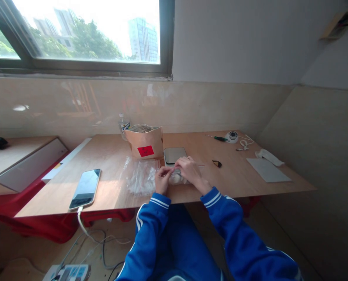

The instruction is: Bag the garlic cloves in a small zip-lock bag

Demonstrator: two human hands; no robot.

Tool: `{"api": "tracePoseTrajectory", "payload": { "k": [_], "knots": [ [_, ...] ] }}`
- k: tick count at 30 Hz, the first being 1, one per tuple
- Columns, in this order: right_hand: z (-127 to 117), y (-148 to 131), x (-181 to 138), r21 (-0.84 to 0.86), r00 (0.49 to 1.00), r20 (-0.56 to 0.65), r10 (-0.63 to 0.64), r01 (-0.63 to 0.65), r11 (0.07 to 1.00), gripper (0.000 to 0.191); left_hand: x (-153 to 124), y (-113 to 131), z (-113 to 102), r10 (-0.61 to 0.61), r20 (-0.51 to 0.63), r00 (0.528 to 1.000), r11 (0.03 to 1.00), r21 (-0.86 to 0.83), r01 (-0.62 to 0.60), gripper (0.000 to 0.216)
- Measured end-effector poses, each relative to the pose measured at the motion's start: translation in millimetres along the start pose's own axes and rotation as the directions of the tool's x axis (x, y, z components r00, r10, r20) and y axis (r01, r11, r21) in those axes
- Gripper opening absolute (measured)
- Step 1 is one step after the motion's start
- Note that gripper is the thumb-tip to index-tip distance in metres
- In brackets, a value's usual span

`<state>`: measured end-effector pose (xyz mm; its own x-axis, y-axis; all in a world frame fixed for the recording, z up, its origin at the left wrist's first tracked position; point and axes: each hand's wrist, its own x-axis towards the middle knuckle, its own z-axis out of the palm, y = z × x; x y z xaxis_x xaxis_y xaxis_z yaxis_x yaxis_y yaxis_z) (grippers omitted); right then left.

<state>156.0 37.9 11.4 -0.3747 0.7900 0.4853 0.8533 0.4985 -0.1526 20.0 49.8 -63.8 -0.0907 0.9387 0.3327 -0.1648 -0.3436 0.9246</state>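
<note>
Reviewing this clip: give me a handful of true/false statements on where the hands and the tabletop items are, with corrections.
1. Both hands, left hand and right hand, are on a small clear bag. True.
2. The phone lies right of the hands. False: left of them.
3. The kraft pouch carries a red label. True.
4. The screwdriver is in the right hand. False: it lies at the table's far side.

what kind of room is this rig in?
Probably an upper-floor home or office room used as a makeshift workbench, not a factory. A plain wooden table sits under a window facing tower blocks; a phone lies on it, and both hands hold a small clear bag.
</note>
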Motion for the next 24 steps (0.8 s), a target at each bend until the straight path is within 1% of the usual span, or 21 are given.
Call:
{"api": "tracePoseTrajectory", "payload": {
  "k": [3,5,9,12,16,19,21,24],
  "knots": [
    [7,-3,-4,-0.007,0.998,-0.056,0.028,-0.029,1.000,0.021,0,0,0,0.021,-0.007,1.000,1.000,-0.009,-0.021,0.018],
    [9,-3,-7,0.017,0.998,-0.057,0.029,-0.028,0.999,0.018,0,0,0,0.032,-0.011,0.999,0.999,-0.017,-0.032,0.019],
    [4,5,-13,0.047,1.000,0.008,0.003,-0.003,0.999,0.017,-1,1,-1,0.041,-0.001,0.999,0.999,0.003,-0.041,0.019],
    [1,11,-16,0.030,0.999,0.054,-0.004,0.002,1.000,0.019,-1,1,0,0.033,0.039,0.999,0.999,0.038,-0.035,0.020],
    [4,10,-19,-0.038,0.999,0.050,0.007,-0.005,0.999,0.020,-1,0,0,0.016,0.085,0.996,0.998,0.058,-0.021,0.023],
    [8,7,-17,-0.073,0.998,0.061,0.012,-0.008,0.997,0.019,-1,-1,0,0.009,0.070,0.997,0.999,0.047,-0.013,0.023],
    [10,6,-15,-0.045,0.998,0.062,0.014,-0.011,0.999,0.019,-1,-1,0,0.011,0.045,0.999,0.999,0.039,-0.013,0.023],
    [10,6,-13,0.067,0.998,0.055,0.030,-0.034,0.997,0.018,-1,0,0,0.024,0.007,1.000,1.000,0.019,-0.024,0.022]
  ]
}}
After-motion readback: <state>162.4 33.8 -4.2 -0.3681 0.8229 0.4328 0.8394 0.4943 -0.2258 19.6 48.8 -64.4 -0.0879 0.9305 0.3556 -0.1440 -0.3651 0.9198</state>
